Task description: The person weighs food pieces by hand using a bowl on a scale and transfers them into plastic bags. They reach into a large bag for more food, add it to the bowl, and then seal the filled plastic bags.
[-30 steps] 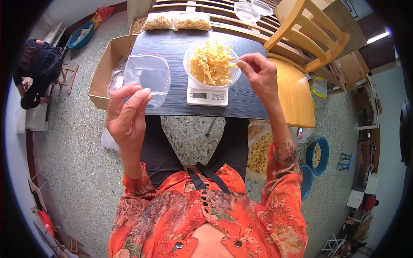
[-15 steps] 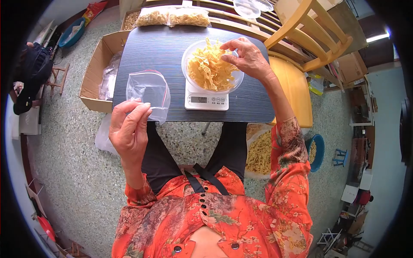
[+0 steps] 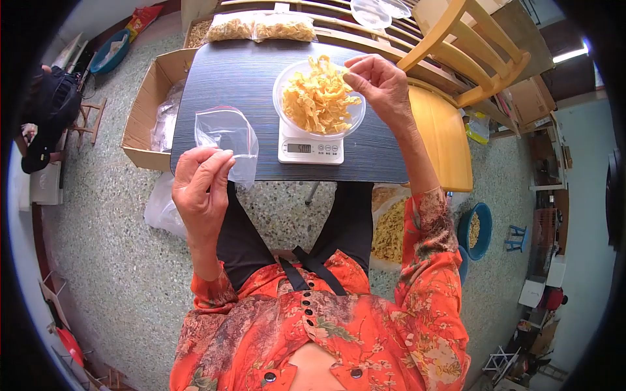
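My left hand [image 3: 201,186] pinches the edge of a clear zip-lock bag [image 3: 242,171] with a red line near its mouth. The bag hangs over the table's front left edge. A clear plastic bowl [image 3: 279,109] heaped with pale yellow dried strips [image 3: 314,98] rests on a white digital scale [image 3: 310,151]. The lit display seems to read 500 or 50.0. My right hand [image 3: 380,86] is at the bowl's upper right rim, its thumb and fingers closed on the rim beside the strips.
Filled bags [image 3: 261,27] lie along the dark table's [image 3: 228,68] far edge. An open cardboard box [image 3: 138,133] stands left. A wooden chair [image 3: 450,146] is close on the right. Below it are a sack of dried pieces [image 3: 389,234] and a blue basin [image 3: 481,225].
My right hand has gone from hovering with parted fingers over the strips to the bowl's right rim, where its fingers have closed. My left hand still holds the bag.
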Demonstrator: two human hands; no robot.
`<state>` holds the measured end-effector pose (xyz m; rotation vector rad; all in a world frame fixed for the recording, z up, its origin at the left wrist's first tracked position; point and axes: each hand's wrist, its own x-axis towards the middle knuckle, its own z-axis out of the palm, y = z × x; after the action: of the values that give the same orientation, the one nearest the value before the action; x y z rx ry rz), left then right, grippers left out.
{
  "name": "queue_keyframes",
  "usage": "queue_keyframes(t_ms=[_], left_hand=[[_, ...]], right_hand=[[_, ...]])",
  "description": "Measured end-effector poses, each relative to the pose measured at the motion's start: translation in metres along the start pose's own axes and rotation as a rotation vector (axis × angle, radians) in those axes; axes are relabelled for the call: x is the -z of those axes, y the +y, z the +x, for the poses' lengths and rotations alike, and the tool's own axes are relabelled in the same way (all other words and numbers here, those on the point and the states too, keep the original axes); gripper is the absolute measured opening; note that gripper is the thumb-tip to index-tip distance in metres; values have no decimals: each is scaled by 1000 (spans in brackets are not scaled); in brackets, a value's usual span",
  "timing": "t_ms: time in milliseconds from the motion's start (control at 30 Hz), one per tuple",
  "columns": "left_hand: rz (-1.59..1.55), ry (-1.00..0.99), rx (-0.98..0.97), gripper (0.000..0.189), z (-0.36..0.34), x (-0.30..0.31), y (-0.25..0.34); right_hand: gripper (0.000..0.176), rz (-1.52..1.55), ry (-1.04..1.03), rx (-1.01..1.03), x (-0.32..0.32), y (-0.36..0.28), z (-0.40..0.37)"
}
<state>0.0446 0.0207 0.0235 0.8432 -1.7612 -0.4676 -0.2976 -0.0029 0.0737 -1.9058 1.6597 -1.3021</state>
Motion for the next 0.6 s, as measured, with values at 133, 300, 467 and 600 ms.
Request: queue_keyframes(t_ms=[133,300,467,600], left_hand=[[0,-51,56,16,5,2,4],[19,-49,-4,16,27,3,-1],[-16,-49,-62,16,42,0,-10],[-22,-72,-53,15,47,-5,-14]], right_hand=[[18,309,71,-75,-3,0,-1],[15,611,90,-143,5,-5,0],[15,799,118,-132,3,-10,5],[15,762,186,-202,-4,-13,6]])
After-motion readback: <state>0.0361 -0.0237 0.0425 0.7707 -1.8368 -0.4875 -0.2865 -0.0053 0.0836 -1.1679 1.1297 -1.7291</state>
